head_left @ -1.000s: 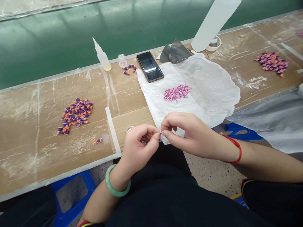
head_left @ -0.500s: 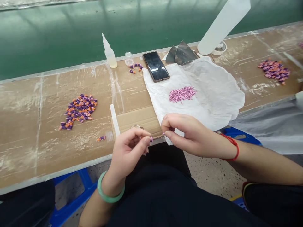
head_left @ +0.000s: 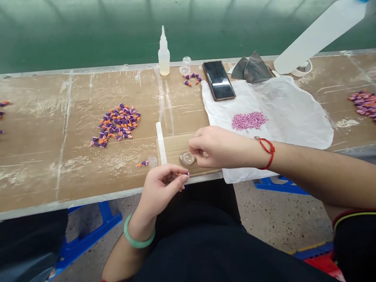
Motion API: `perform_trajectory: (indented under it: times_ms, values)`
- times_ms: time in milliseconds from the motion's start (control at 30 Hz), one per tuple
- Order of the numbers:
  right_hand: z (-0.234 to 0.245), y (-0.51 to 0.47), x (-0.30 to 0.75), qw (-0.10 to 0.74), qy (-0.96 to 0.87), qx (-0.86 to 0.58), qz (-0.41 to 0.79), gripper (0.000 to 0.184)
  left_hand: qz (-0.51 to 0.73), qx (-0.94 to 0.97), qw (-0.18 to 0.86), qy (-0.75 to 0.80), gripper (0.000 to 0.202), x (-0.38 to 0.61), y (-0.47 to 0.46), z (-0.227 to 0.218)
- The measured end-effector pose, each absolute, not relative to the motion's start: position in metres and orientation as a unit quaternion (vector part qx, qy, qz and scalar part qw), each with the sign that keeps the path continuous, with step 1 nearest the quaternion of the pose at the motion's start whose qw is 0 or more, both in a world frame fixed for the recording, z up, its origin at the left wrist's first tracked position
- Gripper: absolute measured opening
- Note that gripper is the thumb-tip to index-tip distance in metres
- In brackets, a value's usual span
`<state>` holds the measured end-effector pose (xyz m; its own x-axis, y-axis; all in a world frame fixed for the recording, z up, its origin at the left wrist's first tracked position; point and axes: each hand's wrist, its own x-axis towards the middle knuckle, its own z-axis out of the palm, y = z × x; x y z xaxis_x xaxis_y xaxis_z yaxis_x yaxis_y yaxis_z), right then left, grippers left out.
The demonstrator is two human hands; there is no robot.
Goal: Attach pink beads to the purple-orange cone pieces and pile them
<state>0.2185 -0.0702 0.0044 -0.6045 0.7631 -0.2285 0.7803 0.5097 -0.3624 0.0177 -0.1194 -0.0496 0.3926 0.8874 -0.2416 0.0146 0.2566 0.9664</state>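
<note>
My left hand (head_left: 163, 186), with a green bangle at the wrist, is curled at the table's front edge and pinches a small orange and purple piece (head_left: 182, 173) between thumb and fingertips. My right hand (head_left: 219, 147), with a red cord at the wrist, reaches left over the cardboard. Its fingertips are pinched together right beside a small round clear dish (head_left: 187, 158); whatever they hold is too small to make out. A heap of tiny pink beads (head_left: 249, 120) lies on a white sheet (head_left: 293, 113) behind the right wrist.
A pile of purple and orange pieces (head_left: 117, 122) lies at left, one stray piece (head_left: 143, 163) nearer me. At the back stand a glue bottle (head_left: 163, 55), a small clear cup (head_left: 185, 65), a phone (head_left: 219, 80) and grey foil (head_left: 252, 67). More pieces (head_left: 364, 102) lie far right.
My hands have come apart. The right hand has moved left and forward to the round dish, while the left stays at the table edge holding the piece. The view has shifted rightwards.
</note>
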Motion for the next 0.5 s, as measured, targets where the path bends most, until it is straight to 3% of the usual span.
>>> perform_trajectory:
  times_ms: [200,500]
  values:
    - [0.01,-0.065,0.207,0.09,0.883,0.426,-0.173,0.031,0.322,0.51,0.674,0.427,0.011,0.015,-0.118,-0.053]
    - [0.009,-0.064,0.209,0.033,0.88,0.43,-0.201,0.033,0.345,0.471,0.694,0.423,0.015,0.015,-0.118,-0.054]
